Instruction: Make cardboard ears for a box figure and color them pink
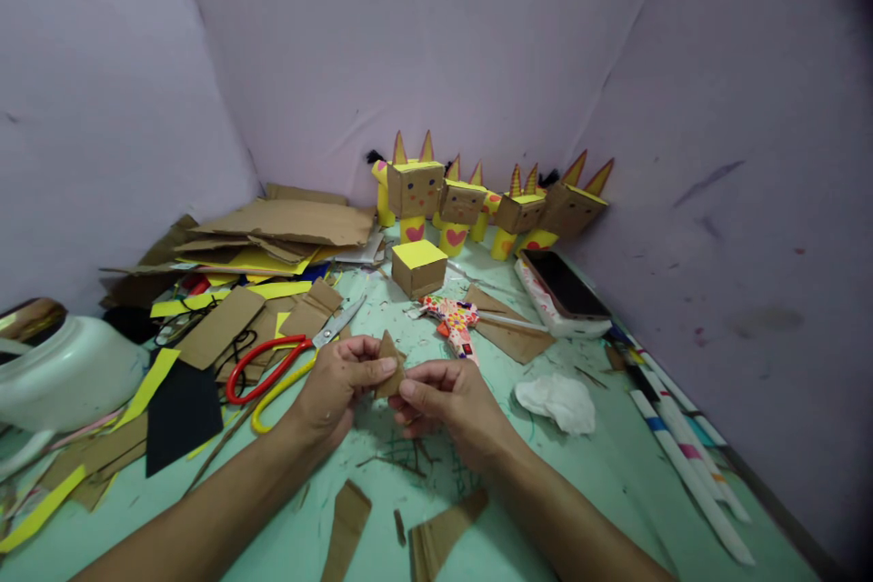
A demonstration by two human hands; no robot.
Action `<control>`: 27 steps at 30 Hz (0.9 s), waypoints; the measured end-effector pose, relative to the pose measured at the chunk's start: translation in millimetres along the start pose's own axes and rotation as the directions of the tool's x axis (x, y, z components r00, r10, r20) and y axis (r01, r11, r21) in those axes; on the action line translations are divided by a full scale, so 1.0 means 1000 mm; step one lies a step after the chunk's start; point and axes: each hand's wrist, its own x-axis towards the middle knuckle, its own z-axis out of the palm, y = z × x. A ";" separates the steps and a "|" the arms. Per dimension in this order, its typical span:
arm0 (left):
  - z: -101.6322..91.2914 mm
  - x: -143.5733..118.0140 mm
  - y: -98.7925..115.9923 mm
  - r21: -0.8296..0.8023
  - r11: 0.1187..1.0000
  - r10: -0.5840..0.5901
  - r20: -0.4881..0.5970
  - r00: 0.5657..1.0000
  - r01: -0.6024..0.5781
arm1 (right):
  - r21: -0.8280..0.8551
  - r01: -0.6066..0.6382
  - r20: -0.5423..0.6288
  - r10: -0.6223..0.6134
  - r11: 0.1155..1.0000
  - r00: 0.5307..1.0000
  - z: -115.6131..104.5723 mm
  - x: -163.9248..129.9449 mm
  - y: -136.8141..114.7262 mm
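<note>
A small pointed piece of cardboard (387, 368) is held upright between both hands over the pale green table (382, 464). My left hand (345, 382) pinches its left side with thumb and fingers. From the right, my right hand (443, 400) grips its lower edge. Scissors (296, 359) with red and yellow handles lie just beyond my left hand, blades apart. Past the hands stands a small cardboard box (418, 271) with a yellow top. A patterned glue gun (452, 318) lies beyond my right hand, its glue stick pointing right.
Cardboard cat-like figures (416, 191) with pointed ears stand at the back wall. Cardboard sheets (286, 223) and scraps pile up on the left, near a white pot (82, 373). To the right are a phone (566, 284), crumpled tissue (556, 402) and white markers (688, 473). Cardboard offcuts (346, 527) lie in front.
</note>
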 end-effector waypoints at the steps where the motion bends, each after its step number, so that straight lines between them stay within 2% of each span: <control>1: 0.000 0.000 0.000 -0.002 1.000 0.005 0.007 1.000 -0.005 | 0.011 -0.003 -0.001 0.003 1.000 1.000 0.000 0.000 0.000; 6: 0.000 -0.002 0.003 -0.020 1.000 0.007 0.050 0.999 -0.006 | 0.155 -0.038 -0.056 0.047 0.987 0.997 -0.002 0.006 -0.003; 12: 0.000 -0.001 0.004 -0.013 1.000 0.012 0.061 0.998 -0.011 | 0.155 -0.030 -0.048 0.038 0.987 0.998 -0.003 0.008 -0.002; 19: -0.001 -0.002 0.002 0.067 0.995 0.063 0.111 0.992 -0.071 | -0.119 0.104 -0.031 -0.109 0.987 0.994 0.000 0.002 -0.004; 27: -0.002 -0.001 -0.004 0.173 0.977 0.098 0.152 0.984 -0.124 | -0.309 0.178 -0.076 -0.211 0.934 0.975 0.005 0.003 0.004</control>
